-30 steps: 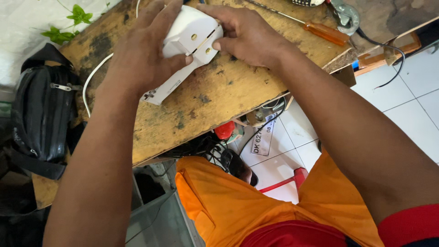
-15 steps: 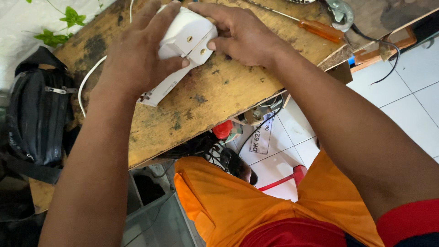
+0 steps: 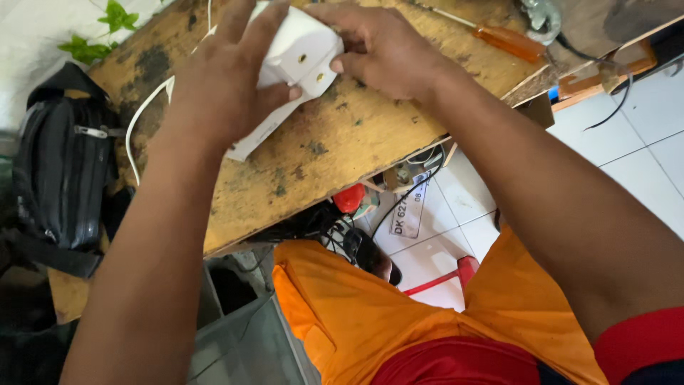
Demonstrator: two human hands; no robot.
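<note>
White plastic socket housing point(image 3: 299, 53) sat gripped between both hands above the far part of the worn wooden table point(image 3: 335, 142), its face with two small round holes turned toward the camera. The left hand point(image 3: 221, 93) was wrapped around its left side, fingers curled over the top and thumb pressed against the lower edge. The right hand point(image 3: 385, 50) closed on its right side, fingertips bearing on the edge near the holes. A flat white piece point(image 3: 260, 135) stuck out from beneath the left hand, lying against the tabletop; whether it was joined to the housing could not be told. A white cable point(image 3: 142, 117) curved across the stained left part of the table.

An orange-handled screwdriver point(image 3: 509, 43) lay on the table just beyond the right wrist, and a grey metal tool point(image 3: 541, 16) rested near it at the top edge. A black zipped bag point(image 3: 60, 171) stood against the table's left end, with green leaves point(image 3: 100, 36) above it. Below the table's edge, on the white tiled floor point(image 3: 641, 135), lay a white rectangular label point(image 3: 407, 214) with dark print, set at a slant, beside a red round object point(image 3: 349, 198) and dark tangled cables point(image 3: 335, 232). A red bar point(image 3: 449, 278) lay on the tiles nearer the person's orange trousers point(image 3: 356, 321).
</note>
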